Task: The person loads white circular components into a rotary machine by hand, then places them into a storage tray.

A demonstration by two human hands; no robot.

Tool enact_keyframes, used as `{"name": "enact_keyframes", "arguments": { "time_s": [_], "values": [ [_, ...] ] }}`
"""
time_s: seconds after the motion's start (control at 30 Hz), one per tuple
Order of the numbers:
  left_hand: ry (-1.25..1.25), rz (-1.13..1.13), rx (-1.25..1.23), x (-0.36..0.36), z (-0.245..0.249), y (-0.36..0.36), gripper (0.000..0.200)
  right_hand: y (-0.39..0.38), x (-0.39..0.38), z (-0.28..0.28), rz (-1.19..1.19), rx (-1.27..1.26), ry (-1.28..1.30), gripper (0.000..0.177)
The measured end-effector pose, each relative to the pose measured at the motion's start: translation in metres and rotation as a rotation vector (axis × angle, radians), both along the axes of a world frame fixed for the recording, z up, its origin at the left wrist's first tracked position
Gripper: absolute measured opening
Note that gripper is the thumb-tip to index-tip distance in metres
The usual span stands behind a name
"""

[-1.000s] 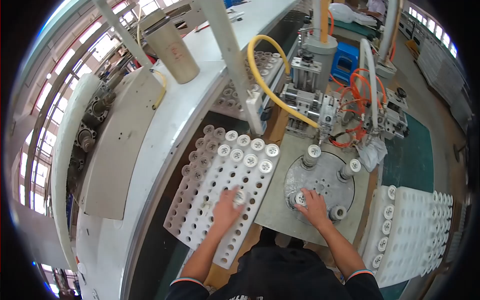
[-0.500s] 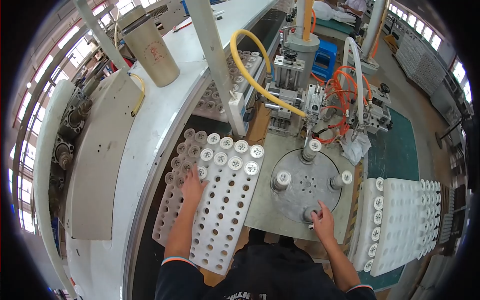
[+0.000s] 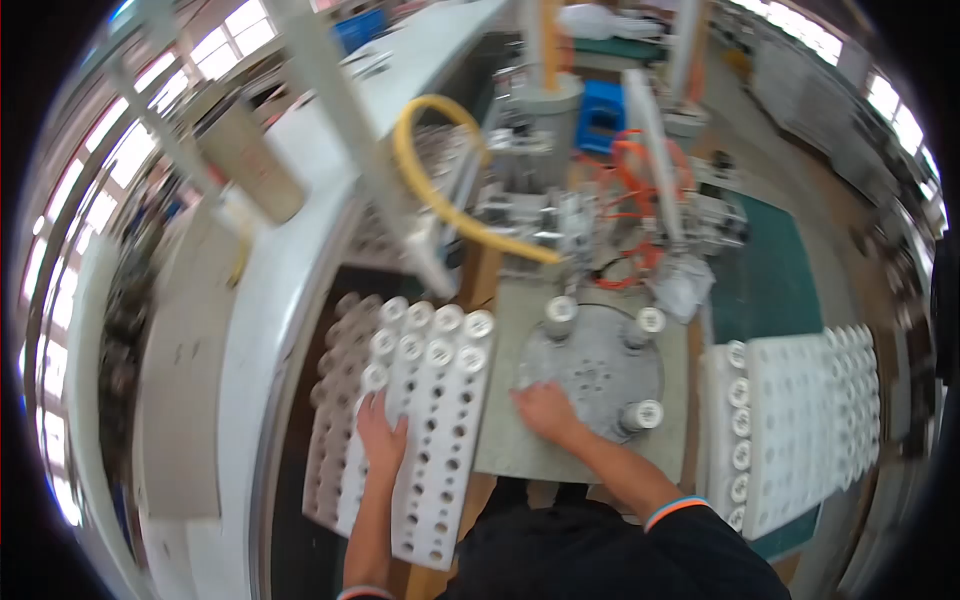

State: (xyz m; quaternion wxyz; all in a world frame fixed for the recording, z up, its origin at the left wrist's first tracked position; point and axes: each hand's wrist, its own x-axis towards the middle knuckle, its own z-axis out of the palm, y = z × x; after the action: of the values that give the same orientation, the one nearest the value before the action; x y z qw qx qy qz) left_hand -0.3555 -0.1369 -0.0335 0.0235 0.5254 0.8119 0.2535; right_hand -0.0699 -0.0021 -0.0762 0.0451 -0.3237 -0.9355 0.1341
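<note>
My left hand (image 3: pixel 381 432) is over a white perforated tray (image 3: pixel 430 500), thumb apart from the fingers. Its fingertips reach the near edge of a round white metal-centred piece (image 3: pixel 373 378), the closest in the rows seated there. My right hand (image 3: pixel 546 410) is at the left side of a grey round turntable (image 3: pixel 590 350), fingers curled; what is under them is hidden and blurred. Three posts topped with round white pieces show on the turntable: one at the back left (image 3: pixel 560 312), one at the back right (image 3: pixel 650 322), one at the front right (image 3: pixel 642 415).
Behind the turntable stands a machine with metal cylinders (image 3: pixel 540 215), orange tubes (image 3: pixel 630 180) and a yellow hose (image 3: pixel 430 190). More white trays (image 3: pixel 790 430) with round pieces stand at the right. A long bench (image 3: pixel 300 190) runs along the left, bearing a tan canister (image 3: pixel 250 165).
My right hand has moved from the turntable's front right to its left side. The posts appear at different places around the disc. My left hand stays by the same tray; the view has shifted.
</note>
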Motion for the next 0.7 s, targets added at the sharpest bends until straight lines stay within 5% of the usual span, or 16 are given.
{"name": "enact_keyframes", "arguments": {
  "time_s": [0.03, 0.13, 0.27, 0.4, 0.47, 0.53, 0.7],
  "values": [
    [-0.070, -0.073, 0.078, 0.011, 0.002, 0.002, 0.062, 0.000, -0.002, 0.002, -0.030, -0.130, -0.063, 0.046],
    [-0.257, -0.271, 0.133, 0.071, 0.027, 0.036, 0.034, -0.007, 0.010, -0.005, 0.033, 0.000, 0.312, 0.064],
    [-0.716, -0.434, 0.080, 0.176, 0.024, 0.096, 0.026, -0.021, 0.076, 0.058, -0.263, 0.179, 0.514, 0.054],
    [-0.577, -0.883, -0.170, 0.298, 0.022, 0.123, 0.053, -0.022, 0.210, 0.128, -0.592, 0.380, 0.706, 0.033],
    [-0.235, -1.073, -0.249, 0.348, 0.009, 0.129, 0.073, -0.002, 0.297, 0.118, -0.861, 0.487, 0.800, 0.033],
    [-0.145, -1.118, -0.324, 0.372, -0.004, 0.128, 0.062, 0.014, 0.390, 0.128, -1.013, 0.744, 0.486, 0.030],
    [-0.087, -1.046, -0.372, 0.367, 0.005, 0.119, 0.039, 0.032, 0.506, 0.154, -1.319, 0.681, -0.081, 0.051]
  ]
}}
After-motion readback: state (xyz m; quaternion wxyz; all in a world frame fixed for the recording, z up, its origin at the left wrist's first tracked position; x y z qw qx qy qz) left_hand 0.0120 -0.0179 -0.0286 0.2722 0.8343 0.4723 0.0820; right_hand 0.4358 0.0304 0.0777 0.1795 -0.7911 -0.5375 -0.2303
